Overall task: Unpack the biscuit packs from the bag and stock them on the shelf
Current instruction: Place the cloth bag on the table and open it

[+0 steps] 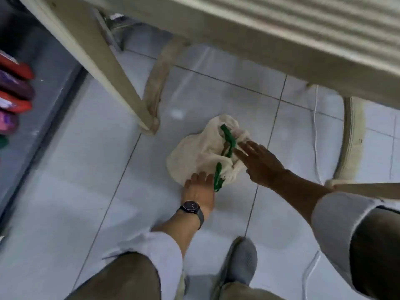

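Observation:
A cream cloth bag with green handles lies crumpled on the tiled floor under a plastic chair. My left hand, with a dark watch on its wrist, grips the bag's near edge by the lower green handle. My right hand hovers over the bag's right side with fingers spread, its fingertips touching the upper handle. What is inside the bag is hidden. Red and purple biscuit packs stand on the shelf at the left edge.
A cream plastic chair stands over the bag, with one leg just left of it and another leg to the right. My grey shoe and knees are at the bottom. A white cable runs along the floor.

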`<state>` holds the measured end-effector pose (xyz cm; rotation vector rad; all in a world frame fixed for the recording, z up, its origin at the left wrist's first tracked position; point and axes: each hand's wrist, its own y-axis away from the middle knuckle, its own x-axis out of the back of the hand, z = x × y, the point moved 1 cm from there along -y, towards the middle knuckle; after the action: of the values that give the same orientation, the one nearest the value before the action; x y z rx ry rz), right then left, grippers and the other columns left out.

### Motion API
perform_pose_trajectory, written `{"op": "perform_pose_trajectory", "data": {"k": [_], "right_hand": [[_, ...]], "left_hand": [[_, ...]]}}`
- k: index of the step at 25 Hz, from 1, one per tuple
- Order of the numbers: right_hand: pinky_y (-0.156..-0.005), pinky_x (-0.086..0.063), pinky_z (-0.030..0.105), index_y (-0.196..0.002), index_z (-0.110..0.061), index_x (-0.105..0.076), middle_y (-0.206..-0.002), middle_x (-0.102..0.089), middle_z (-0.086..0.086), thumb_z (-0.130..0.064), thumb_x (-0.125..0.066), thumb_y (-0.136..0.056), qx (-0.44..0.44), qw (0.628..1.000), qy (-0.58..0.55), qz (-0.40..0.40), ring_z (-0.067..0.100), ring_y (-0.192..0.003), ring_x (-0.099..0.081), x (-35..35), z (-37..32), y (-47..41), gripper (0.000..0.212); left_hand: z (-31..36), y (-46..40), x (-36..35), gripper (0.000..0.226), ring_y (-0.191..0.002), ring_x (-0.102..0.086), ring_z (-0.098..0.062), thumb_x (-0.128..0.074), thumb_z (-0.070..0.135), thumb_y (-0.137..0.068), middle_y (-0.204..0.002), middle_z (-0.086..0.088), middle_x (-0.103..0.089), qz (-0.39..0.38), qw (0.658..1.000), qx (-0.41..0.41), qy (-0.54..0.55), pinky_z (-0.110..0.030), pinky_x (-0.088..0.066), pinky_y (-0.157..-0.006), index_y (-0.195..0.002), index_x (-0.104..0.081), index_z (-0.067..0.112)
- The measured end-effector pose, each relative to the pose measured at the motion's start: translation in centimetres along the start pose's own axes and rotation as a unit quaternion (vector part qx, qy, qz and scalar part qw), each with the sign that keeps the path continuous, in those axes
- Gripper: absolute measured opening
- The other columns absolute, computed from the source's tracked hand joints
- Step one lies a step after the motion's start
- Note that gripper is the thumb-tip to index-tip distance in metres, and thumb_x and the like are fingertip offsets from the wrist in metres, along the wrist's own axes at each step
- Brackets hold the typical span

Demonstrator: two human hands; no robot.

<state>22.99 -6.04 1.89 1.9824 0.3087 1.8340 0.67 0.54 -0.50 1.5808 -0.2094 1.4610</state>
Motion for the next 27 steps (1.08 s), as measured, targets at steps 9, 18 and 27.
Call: {"op": "perform_pose_trajectory", "data": {"k": [9, 18, 27], "right_hand": [[-0.091, -0.048, 0.053, -0.121, -0.018, -0.068, -0.122, -0.067, 0.013, -0.020, -0.076, -0.080, -0.002, 0.992, 0.093, 0.082, 0.038, -0.101, -0.062, -6.5, 1.2, -6.7, 0.042], [-0.079, -0.051, 0.041, -0.110, -0.004, -0.063, -0.105, -0.068, 0.016, 0.004, -0.056, -0.087, -0.151, 0.952, -0.247, 0.101, 0.040, -0.094, -0.062, 4.4, -7.5, 5.1, 0.026], [-0.069, -0.029, 0.027, -0.087, -0.025, -0.044, -0.093, -0.067, 0.014, 0.005, -0.056, -0.083, -0.146, 0.904, -0.387, 0.107, 0.035, -0.086, -0.061, 32.7, -19.0, 24.0, 0.032]], "left_hand": [[0.4, -6.6, -4.0, 0.040, -0.072, -0.066, -0.027, -0.086, 0.024, -0.060, -0.082, -0.001, -0.067, 0.061, 0.998, 0.015, 0.031, -0.036, -0.048, -0.063, -0.096, -0.068, 0.020], [-4.3, 5.4, 9.6, 0.032, -0.088, -0.059, -0.032, -0.052, 0.003, -0.085, -0.104, -0.009, -0.066, 0.106, 0.928, 0.113, 0.340, -0.032, -0.045, -0.069, -0.114, -0.052, 0.017], [-3.8, 28.0, 35.7, 0.030, -0.089, -0.062, -0.032, -0.052, -0.005, -0.082, -0.092, 0.001, -0.066, 0.166, 0.883, 0.159, 0.410, -0.031, -0.038, -0.066, -0.099, -0.058, 0.020]]}}
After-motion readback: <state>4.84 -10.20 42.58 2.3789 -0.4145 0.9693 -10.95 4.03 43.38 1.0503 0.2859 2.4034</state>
